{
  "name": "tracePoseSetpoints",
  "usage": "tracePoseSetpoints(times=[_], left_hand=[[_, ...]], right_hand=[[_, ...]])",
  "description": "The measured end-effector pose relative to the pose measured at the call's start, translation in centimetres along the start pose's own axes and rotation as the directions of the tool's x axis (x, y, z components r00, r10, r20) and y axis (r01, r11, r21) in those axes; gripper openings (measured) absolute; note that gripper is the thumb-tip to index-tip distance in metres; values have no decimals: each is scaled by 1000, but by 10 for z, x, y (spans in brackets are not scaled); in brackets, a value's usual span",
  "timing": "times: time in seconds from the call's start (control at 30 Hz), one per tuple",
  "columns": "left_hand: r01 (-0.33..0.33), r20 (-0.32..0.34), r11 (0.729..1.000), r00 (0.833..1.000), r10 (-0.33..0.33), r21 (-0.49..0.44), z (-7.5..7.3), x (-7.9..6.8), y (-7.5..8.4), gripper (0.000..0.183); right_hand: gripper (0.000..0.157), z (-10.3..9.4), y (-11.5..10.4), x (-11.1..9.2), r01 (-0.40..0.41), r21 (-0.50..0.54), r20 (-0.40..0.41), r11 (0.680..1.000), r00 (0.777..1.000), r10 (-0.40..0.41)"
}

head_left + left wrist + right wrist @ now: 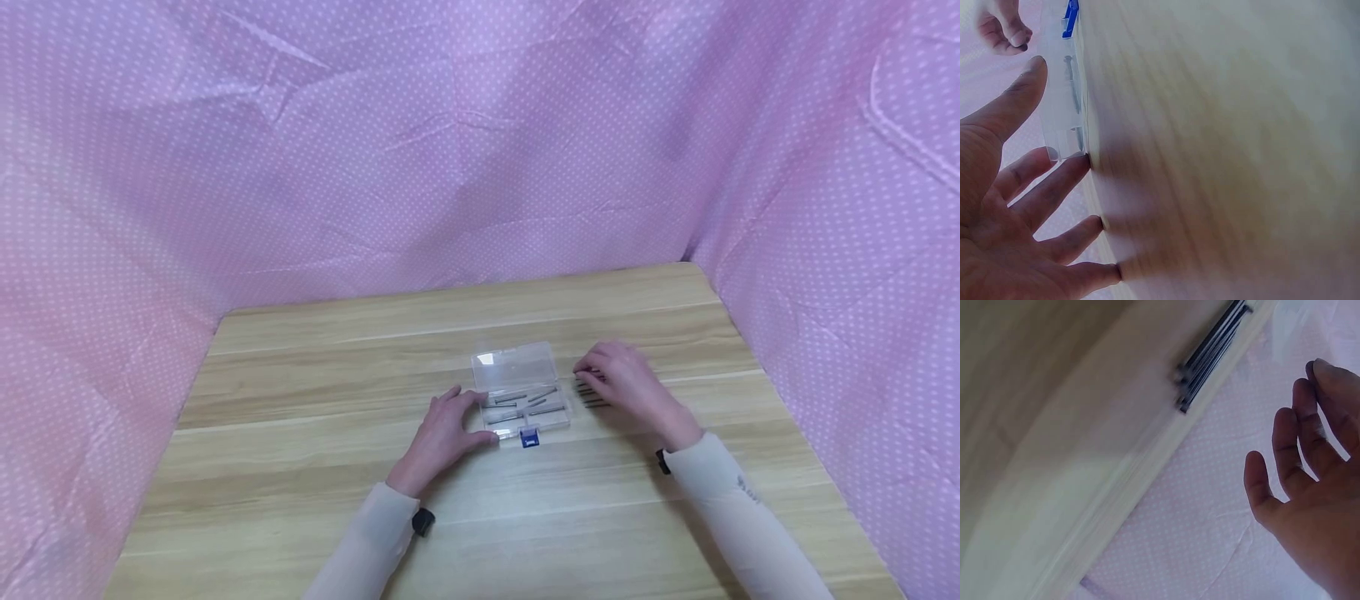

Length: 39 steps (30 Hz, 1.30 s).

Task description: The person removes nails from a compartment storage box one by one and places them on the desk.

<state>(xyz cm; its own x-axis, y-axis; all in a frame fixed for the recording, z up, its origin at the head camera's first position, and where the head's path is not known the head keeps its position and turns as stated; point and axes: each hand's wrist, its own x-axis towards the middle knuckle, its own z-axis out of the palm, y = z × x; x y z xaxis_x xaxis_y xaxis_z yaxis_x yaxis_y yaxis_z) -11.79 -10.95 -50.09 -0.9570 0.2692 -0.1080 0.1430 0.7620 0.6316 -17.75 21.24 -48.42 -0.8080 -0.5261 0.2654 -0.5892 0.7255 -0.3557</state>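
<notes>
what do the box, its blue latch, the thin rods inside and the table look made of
Box: probably glossy clear plastic; it's see-through with a bright reflection.
Latch: likely opaque molded plastic, solid blue.
Rods: probably metal, given their grey sheen; exact metal unclear.
Table: smooth, pale wood or wood-look laminate, judging by the grain.

No text is legible; the dark marking (747, 490) on the right sleeve (750, 537) is too blurred.
</notes>
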Motion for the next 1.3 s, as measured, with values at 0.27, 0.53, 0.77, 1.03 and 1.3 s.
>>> tracePoseSetpoints(times=[0.27,0.53,0.77,1.03,1.3], left_hand=[[6,8,1000,1000,-6,4,-2,0,1,65],[5,12,1000,1000,-5,-4,-3,-1,2,64],[14,15,1000,1000,-14,-3,-2,0,2,64],[6,12,1000,1000,-6,0,-1,0,1,63],[8,11,1000,1000,-8,0,-1,0,0,64]], right_hand=[[12,10,-20,3,44,8,0,999,999,-44],[11,20,-38,5,42,12,8,999,999,-42],[13,27,-51,8,44,40,9,998,999,-45],[11,34,-64,14,64,36,-2,997,998,-64],[8,37,-76,20,32,29,42,999,999,-33]])
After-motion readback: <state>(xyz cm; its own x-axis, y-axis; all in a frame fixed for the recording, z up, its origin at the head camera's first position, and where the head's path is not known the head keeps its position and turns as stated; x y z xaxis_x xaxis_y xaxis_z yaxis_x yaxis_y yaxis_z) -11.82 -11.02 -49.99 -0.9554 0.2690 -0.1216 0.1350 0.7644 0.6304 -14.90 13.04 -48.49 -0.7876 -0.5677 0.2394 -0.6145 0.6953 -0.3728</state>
